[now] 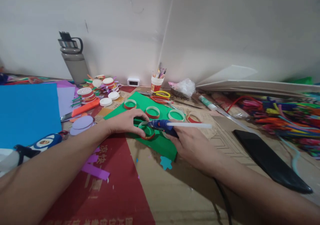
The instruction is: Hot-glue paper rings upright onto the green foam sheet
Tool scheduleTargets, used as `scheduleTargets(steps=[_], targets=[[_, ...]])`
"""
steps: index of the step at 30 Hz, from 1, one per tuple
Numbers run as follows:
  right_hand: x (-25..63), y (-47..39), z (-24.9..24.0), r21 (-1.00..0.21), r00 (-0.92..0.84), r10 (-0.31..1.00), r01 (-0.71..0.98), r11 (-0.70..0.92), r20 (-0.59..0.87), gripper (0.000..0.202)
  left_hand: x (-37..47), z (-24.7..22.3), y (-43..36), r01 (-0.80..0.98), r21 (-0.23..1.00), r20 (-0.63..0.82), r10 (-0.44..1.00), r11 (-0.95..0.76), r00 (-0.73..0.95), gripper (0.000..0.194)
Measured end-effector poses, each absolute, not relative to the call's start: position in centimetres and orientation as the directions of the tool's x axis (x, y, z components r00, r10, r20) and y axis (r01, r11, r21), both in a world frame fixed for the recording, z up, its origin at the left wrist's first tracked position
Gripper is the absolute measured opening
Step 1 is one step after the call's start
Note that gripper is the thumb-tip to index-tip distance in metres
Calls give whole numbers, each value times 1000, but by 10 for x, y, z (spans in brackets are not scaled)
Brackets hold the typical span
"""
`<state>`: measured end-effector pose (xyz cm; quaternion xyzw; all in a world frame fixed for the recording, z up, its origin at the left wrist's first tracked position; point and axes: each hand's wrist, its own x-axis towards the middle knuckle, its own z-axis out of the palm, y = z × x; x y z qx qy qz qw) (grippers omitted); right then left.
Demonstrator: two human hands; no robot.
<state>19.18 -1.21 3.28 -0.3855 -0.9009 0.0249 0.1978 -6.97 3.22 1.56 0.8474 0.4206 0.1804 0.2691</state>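
A green sheet [162, 144] lies on the cardboard-covered table, with several red-and-white paper rings on it. My left hand [127, 122] holds the nearest ring [149, 136] between thumb and fingers, its wall resting on the sheet. My right hand [188, 143] grips a blue glue gun [162, 125], from whose back a translucent glue stick [192, 125] sticks out. The gun's nozzle points left, at the ring beside my left fingertips. Other rings [152, 112] stand farther back, and one [193, 117] sits just past the sheet's right corner.
A grey bottle [75, 64] stands back left near paper cup pieces [86, 94]. Scissors [162, 94] and a pen cup [157, 83] are behind the sheet. A black phone-like object [270, 160] and pipe cleaners [282, 118] lie right; the gun's cord [223, 198] trails forward.
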Motion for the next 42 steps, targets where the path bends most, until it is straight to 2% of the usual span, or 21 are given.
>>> scheduleTargets(steps=[5, 10, 21, 32, 42], targets=[[189, -11, 29, -220, -623, 707, 678, 701, 333, 26, -70, 13, 33, 621, 613, 74, 818, -489, 571, 57], [185, -9, 25, -225, -645, 682, 649, 727, 344, 25, -69, 13, 33, 606, 617, 81, 807, -502, 585, 54], [192, -4, 23, -233, -635, 720, 682, 693, 280, 24, -70, 13, 35, 620, 588, 78, 800, -519, 595, 50], [187, -7, 21, -248, -657, 683, 638, 729, 321, 24, -70, 12, 34, 610, 604, 81, 801, -512, 593, 51], [188, -11, 30, -148, -660, 670, 666, 731, 340, 20, -70, 13, 33, 614, 601, 89, 806, -512, 585, 50]])
